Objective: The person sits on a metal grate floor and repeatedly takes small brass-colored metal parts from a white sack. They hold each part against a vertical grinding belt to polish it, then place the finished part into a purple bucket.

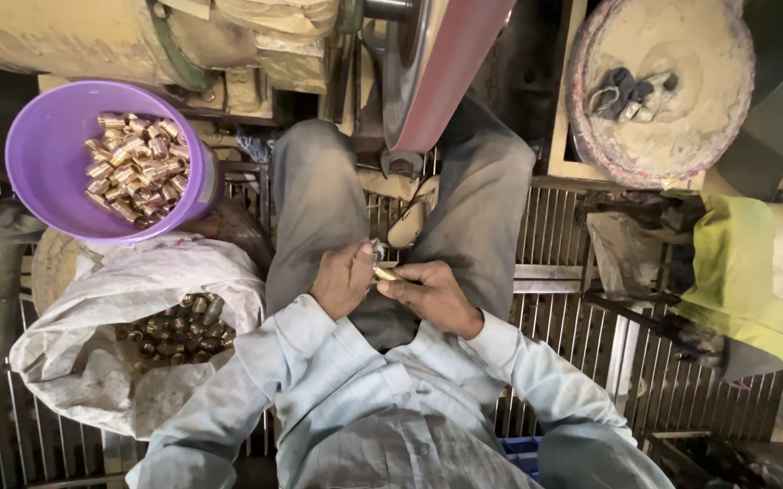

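Both forearms, in pale blue sleeves, bend inward over the lap so that the hands meet above the grey trousers. The left hand (341,279) is curled, fingers folded toward the thumb, pinching one end of a small brass piece (386,273); the right hand (435,295) is likewise closed around the other end, knuckles up. That brass piece sits between the two hands, just below the lower edge of the red-rimmed wheel (441,72), which stands directly ahead between the knees. Left of the wheel, a round purple tub (43,163) holds a heap of shiny brass fittings (138,167). Below the tub, further from the wheel, a crumpled white sack (92,362) lies open with duller brass parts (178,328) inside. Right of the wheel rests a round, dust-coated disc (672,136), and below that a yellow-green cloth bundle (758,272).
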